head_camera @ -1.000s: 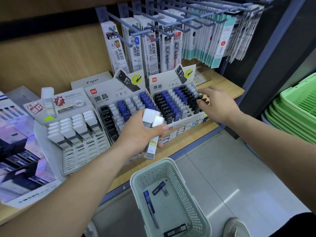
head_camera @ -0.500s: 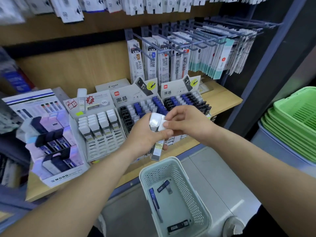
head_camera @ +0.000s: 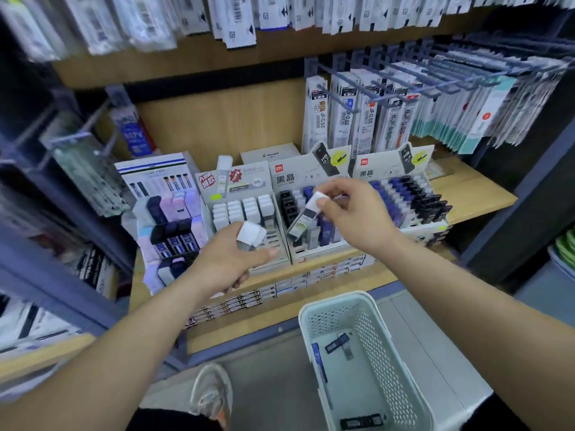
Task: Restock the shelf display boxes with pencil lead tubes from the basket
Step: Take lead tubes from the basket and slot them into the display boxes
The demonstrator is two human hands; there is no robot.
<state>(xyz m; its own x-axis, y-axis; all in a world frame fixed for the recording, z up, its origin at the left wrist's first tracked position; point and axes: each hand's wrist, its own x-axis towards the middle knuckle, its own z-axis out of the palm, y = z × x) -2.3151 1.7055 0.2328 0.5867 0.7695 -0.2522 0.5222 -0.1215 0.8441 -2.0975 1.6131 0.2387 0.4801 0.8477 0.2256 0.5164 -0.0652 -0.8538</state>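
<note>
My right hand (head_camera: 354,213) pinches one white-capped lead tube (head_camera: 306,217) by its cap, tilted above the middle display box (head_camera: 311,213) of black, white and blue tubes. My left hand (head_camera: 230,259) grips two more white-capped tubes (head_camera: 251,235) in front of the white-tube display box (head_camera: 245,213). A third display box (head_camera: 404,197) with blue and black tubes stands to the right. The pale green basket (head_camera: 367,362) sits on the floor below and holds a few dark tubes (head_camera: 337,343).
A pastel eraser-style display (head_camera: 168,219) stands left of the white-tube box. Refill packs hang from pegs (head_camera: 389,113) above the shelf. The wooden shelf edge (head_camera: 311,272) carries price labels. My shoe (head_camera: 211,396) is beside the basket; green baskets (head_camera: 564,247) are stacked at far right.
My right hand came back from the right display box, took one white-capped tube out of my left hand's bunch and lifted it away to the right. The view shifted left and up.
</note>
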